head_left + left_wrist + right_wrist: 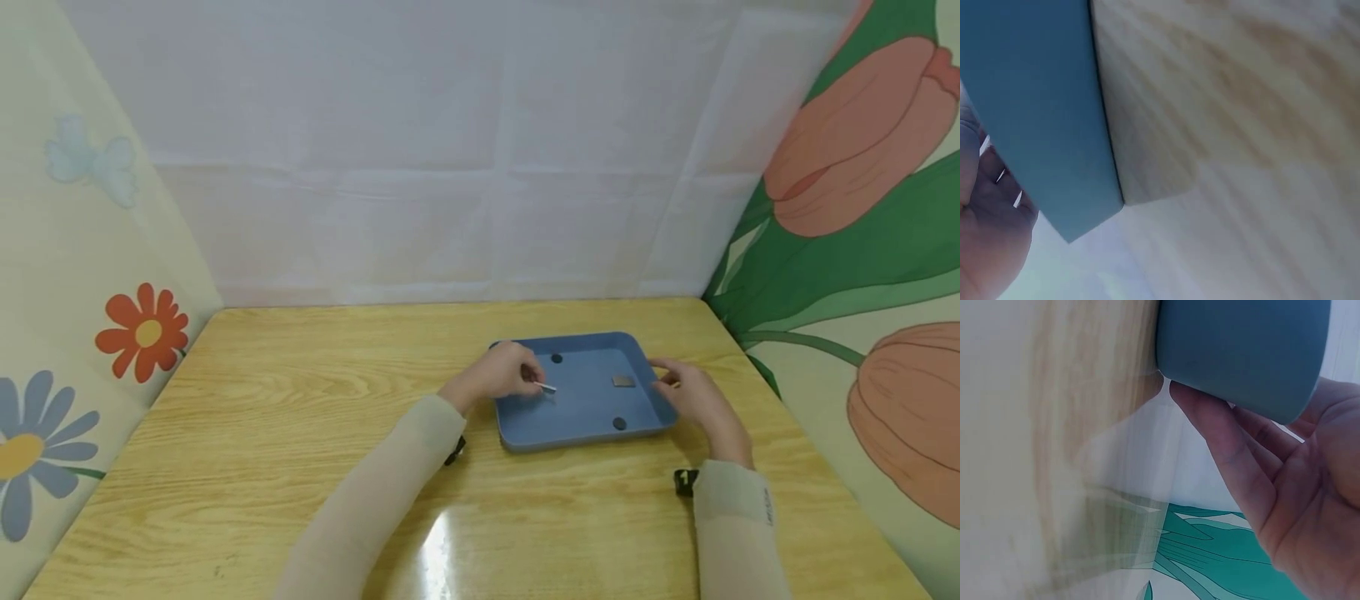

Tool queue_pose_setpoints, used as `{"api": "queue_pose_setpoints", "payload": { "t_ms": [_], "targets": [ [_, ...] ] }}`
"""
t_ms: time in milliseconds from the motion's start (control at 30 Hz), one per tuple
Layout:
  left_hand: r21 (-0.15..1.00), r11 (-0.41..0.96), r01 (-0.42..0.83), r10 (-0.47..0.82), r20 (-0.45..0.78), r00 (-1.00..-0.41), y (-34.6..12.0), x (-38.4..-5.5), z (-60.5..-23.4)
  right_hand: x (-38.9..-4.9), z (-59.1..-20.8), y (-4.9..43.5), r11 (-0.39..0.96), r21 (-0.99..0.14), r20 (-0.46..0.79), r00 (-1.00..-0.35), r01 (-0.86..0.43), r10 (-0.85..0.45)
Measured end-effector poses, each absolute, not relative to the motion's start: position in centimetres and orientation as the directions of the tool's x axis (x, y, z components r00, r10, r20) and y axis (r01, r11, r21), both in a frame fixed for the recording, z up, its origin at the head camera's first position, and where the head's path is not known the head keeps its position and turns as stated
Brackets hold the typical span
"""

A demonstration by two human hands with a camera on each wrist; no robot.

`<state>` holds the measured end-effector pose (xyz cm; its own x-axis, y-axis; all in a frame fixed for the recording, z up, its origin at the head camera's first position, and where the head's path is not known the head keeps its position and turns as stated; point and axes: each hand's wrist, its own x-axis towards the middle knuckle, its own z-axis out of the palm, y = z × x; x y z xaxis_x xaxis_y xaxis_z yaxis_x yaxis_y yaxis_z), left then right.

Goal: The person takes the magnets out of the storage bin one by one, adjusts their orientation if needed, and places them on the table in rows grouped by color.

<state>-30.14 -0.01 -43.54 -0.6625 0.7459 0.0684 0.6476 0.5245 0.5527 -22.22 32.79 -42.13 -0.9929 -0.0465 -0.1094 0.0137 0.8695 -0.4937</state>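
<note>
A shallow blue tray point(585, 403) lies on the wooden table. My left hand point(506, 371) is over the tray's left part and pinches a thin, pale stick-like piece point(549, 387), its tip pointing right above the tray floor. In the left wrist view the tray's outer wall point(1041, 112) partly covers the fingers point(1000, 181), and the piece is hidden. At the right end, my right hand point(696, 400) grips the tray's side; the fingers point(1216, 431) lie against the outer wall point(1241, 356), with the thumb at the rim. Inside are a dark round piece point(557, 358), a second one point(619, 423) and a small grey rectangle point(623, 381).
The wooden table point(300, 392) extends left of the tray and toward me. A white cloth point(360, 167) hangs along the back edge. Flower-printed panels stand at the left point(60, 250) and right point(862, 275). A black wrist strap piece point(686, 482) shows beside the right sleeve.
</note>
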Motion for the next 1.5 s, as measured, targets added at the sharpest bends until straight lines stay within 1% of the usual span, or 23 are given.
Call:
{"api": "queue_pose_setpoints", "payload": {
  "t_ms": [367,567,800,967,1167,1500],
  "targets": [
    [0.542,0.539,0.645,0.717,0.107,-0.689,-1.0,-30.4,-42.4,-22.2,-42.3,32.7,0.867,-0.498,-0.11,-0.993,0.011,-0.05],
    [0.527,0.532,0.663,0.712,0.146,-0.687,-1.6,-30.3,-41.8,-22.0,-42.2,32.7,0.864,-0.504,-0.108,-0.993,0.007,-0.055],
    [0.56,0.53,0.636,0.695,0.141,-0.705,-2.7,-30.0,-40.9,-21.8,-42.2,32.9,0.865,-0.502,-0.108,-0.993,0.007,-0.055],
    [0.543,0.536,0.646,0.684,0.17,-0.71,-3.7,-30.2,-40.7,-21.6,-42.0,32.9,0.865,-0.501,-0.116,-0.992,0.007,-0.058],
    [0.552,0.567,0.611,0.646,0.163,-0.746,-5.1,-30.4,-40.5,-21.5,-41.7,32.9,0.864,-0.503,-0.141,-0.987,0.011,-0.07],
    [0.575,0.581,0.576,0.6,0.175,-0.78,-8.1,-30.7,-40.5,-21.6,-41.1,32.8,0.866,-0.5,-0.164,-0.983,0.014,-0.078]
  ]
}}
